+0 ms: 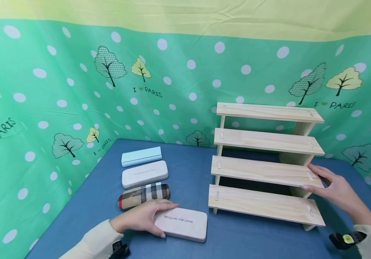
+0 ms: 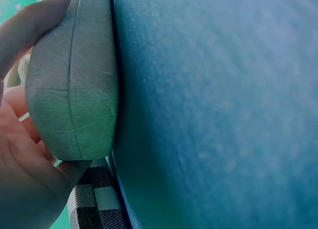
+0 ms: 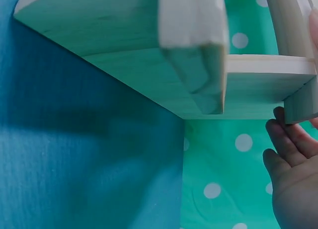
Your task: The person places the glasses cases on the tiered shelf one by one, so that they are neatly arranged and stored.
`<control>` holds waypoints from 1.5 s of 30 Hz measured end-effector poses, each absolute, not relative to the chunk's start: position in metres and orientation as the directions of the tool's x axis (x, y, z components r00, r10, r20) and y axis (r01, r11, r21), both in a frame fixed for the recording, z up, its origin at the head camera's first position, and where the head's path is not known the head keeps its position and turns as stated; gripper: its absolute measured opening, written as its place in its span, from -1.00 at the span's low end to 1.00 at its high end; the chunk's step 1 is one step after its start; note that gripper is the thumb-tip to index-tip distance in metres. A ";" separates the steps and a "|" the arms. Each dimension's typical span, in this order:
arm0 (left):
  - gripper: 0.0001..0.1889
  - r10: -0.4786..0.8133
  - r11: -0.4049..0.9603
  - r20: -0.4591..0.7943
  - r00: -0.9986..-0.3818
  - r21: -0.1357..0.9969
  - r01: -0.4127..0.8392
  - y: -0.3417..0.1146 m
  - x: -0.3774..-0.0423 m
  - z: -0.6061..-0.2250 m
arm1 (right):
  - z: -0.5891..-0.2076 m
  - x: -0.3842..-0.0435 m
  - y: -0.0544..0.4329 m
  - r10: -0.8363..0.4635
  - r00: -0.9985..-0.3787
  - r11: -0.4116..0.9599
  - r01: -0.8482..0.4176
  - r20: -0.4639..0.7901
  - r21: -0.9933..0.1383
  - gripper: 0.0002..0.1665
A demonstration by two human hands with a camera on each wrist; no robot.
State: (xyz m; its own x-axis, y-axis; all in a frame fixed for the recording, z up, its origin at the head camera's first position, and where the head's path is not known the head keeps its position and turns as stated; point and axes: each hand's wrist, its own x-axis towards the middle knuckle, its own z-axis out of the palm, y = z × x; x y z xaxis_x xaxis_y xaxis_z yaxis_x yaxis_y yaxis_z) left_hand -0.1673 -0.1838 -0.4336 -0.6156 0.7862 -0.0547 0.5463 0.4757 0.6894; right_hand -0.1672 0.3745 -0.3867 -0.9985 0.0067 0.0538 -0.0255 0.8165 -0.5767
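Note:
My left hand (image 1: 144, 217) holds a white glasses case (image 1: 183, 225) printed "REFUELING FOR CHINA", thumb on the near side and fingers on the far side. In the left wrist view the case's seamed end (image 2: 74, 105) lies close against the blue surface. At the right, my right hand (image 1: 335, 189) grips the end of a tier on a stepped wooden display shelf (image 1: 263, 171), thumb at the front edge and fingers behind. The right wrist view shows its fingertips (image 3: 280, 127) at the shelf's wood from below.
Left of the shelf lie a plaid glasses case (image 1: 144, 194), a second white glasses case (image 1: 144, 174) and a light blue case (image 1: 141, 157), in a row going back. A blue cloth (image 1: 185, 169) covers the table. Behind hangs a green dotted curtain (image 1: 179, 79).

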 end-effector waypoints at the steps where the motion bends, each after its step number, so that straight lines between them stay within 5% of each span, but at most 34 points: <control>1: -0.17 0.781 0.480 -0.057 -0.623 0.693 0.539 -0.184 -0.167 -0.433 | -0.386 -0.167 0.373 0.005 -0.999 0.818 -0.026 0.052 -0.574 0.03; 14: -0.22 0.750 0.460 -0.032 -0.661 0.743 0.486 -0.191 -0.167 -0.429 | -0.383 -0.169 0.361 -0.012 -1.000 0.794 -0.017 0.012 -0.608 0.04; 28: -0.28 0.711 0.521 -0.024 -0.703 0.690 0.502 -0.199 -0.164 -0.417 | -0.383 -0.169 0.342 -0.016 -0.995 0.817 -0.072 0.103 -0.572 0.04; 45: -0.26 0.739 0.426 0.096 -0.667 0.700 0.573 -0.210 -0.172 -0.385 | -0.384 -0.176 0.318 -0.045 -0.987 0.811 -0.125 0.152 -0.572 0.04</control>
